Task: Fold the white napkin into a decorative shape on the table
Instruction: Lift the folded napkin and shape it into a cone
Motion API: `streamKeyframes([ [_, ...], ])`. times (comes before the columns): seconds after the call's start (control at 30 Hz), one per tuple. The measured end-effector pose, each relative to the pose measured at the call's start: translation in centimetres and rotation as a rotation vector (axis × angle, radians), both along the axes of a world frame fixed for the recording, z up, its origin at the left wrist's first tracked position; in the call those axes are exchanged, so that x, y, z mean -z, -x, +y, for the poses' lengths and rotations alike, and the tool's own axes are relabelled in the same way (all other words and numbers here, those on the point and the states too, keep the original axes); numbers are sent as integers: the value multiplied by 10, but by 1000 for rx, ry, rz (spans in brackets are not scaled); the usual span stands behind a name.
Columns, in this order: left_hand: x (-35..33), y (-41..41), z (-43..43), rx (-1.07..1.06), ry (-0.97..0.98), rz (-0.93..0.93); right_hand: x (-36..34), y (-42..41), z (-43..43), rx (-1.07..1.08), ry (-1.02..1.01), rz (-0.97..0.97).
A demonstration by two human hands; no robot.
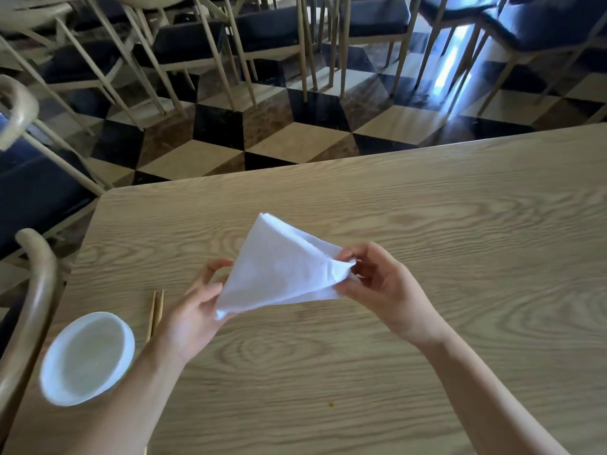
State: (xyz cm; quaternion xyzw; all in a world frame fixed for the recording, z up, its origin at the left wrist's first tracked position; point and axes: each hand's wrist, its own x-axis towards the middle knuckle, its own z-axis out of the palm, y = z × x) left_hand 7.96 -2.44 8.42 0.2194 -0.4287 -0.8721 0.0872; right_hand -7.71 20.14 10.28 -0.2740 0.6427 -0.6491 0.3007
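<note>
The white napkin (pixel 279 267) is folded into a triangle and held up just above the wooden table (pixel 427 208), its tip pointing away from me. My left hand (pixel 197 310) pinches the lower left corner, with fingers behind the cloth. At the right corner, my right hand (pixel 384 284) grips the bunched layers between thumb and fingers.
A white bowl (pixel 87 357) stands near the table's left front edge. A pair of wooden chopsticks (pixel 156 311) lies beside it, partly under my left wrist. Curved chair backs (pixel 36 290) stand at the left. Several dark-cushioned chairs crowd the checkered floor beyond the table.
</note>
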Motion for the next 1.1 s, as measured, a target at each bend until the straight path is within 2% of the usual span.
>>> streamKeyframes([
  [0.13,-9,5,3,260,441,-210,4,7,-1,-70,-99,194],
  [0.23,-17,17,20,204,733,-291,8,10,-4,-181,-177,380],
  [0.37,-24,20,30,127,1114,-215,17,22,1,-204,-303,698],
  [0.43,-25,16,35,96,1203,-240,23,29,6,-214,-315,834],
  [0.53,-24,7,31,-56,1181,-242,36,45,20,-194,-375,969],
  [0.63,-31,1,20,-99,1183,-215,37,53,37,-55,-417,884],
  [0.8,-28,7,28,29,1169,-151,16,18,10,36,-174,609],
  [0.87,-26,11,32,26,1158,-128,11,9,-3,56,-165,499],
  [0.97,-27,14,34,45,1178,-97,13,8,-13,69,-301,412],
  [1.1,-27,17,42,116,1347,-10,22,14,-22,53,-515,346],
])
